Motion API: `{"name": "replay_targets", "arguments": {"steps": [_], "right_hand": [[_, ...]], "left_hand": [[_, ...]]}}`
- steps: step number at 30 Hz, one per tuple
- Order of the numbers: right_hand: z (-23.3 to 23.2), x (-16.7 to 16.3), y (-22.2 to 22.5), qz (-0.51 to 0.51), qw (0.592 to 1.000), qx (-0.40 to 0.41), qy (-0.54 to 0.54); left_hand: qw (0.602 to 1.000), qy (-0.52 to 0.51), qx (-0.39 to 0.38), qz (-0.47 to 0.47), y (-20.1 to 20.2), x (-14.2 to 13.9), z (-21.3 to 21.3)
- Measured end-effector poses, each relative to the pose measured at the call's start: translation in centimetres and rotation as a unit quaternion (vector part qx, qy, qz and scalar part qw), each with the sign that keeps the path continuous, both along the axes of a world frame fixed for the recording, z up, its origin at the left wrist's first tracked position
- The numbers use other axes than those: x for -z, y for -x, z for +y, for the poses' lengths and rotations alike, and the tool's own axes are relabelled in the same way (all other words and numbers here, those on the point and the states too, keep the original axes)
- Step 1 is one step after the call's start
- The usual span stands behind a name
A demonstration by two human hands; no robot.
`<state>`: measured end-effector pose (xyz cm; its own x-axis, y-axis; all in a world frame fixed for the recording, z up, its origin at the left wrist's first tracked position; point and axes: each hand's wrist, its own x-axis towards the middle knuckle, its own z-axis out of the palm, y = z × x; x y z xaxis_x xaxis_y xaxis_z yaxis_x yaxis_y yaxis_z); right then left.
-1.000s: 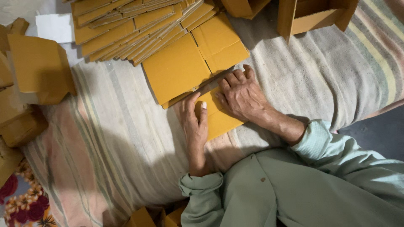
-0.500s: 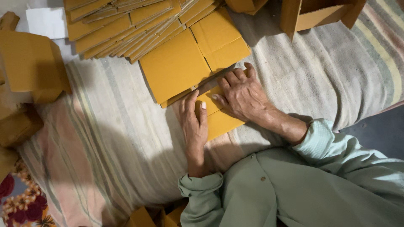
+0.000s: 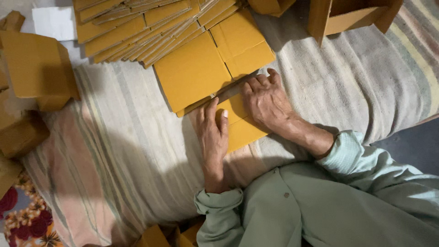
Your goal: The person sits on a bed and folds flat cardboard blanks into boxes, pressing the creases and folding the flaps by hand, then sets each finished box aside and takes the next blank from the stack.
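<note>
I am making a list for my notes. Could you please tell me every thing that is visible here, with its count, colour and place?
flat cardboard sheet: one, yellow-brown, on the cloth under both hands, partly folded
stack of flat cardboard: one fanned pile, count of sheets unclear, yellow-brown, top centre
folded boxes: several, yellow-brown, left edge
open box: one, brown, top right
white sheet: one, top left
striped cloth: one, pale with faded stripes, covering the surface
flowered fabric: one, red and orange, bottom left corner
cardboard pieces: a few, yellow-brown, bottom edge
sleeves: pale green, bottom right
left hand: flat on the sheet
right hand: pressing along the fold
</note>
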<state>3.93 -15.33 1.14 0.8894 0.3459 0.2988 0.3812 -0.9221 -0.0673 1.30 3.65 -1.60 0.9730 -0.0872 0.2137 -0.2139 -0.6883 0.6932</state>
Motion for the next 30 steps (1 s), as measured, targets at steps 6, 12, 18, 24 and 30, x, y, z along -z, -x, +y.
{"name": "replay_targets", "arguments": {"steps": [6, 12, 18, 24, 30], "right_hand": [[0.1, -0.1, 0.0, -0.01, 0.999, -0.013, -0.031], [0.2, -0.1, -0.4, -0.032, 0.999, -0.002, -0.024], [0.1, 0.9, -0.1, -0.017, 0.999, 0.007, -0.051], [-0.1, 1.2, 0.0, -0.023, 0.999, 0.015, -0.029], [0.5, 0.2, 0.9, -0.006, 0.998, 0.037, -0.048]], "left_hand": [[0.999, -0.036, -0.004, -0.037, -0.1, -1.2, -0.6], [0.949, -0.296, -0.06, 0.088, -0.3, -3.3, -3.5], [0.929, -0.329, -0.111, -0.127, 0.3, -3.6, -5.5], [0.978, -0.199, -0.059, 0.004, 0.4, -3.5, -4.5], [0.954, -0.217, -0.127, -0.161, 0.7, -3.6, -4.4]]}}
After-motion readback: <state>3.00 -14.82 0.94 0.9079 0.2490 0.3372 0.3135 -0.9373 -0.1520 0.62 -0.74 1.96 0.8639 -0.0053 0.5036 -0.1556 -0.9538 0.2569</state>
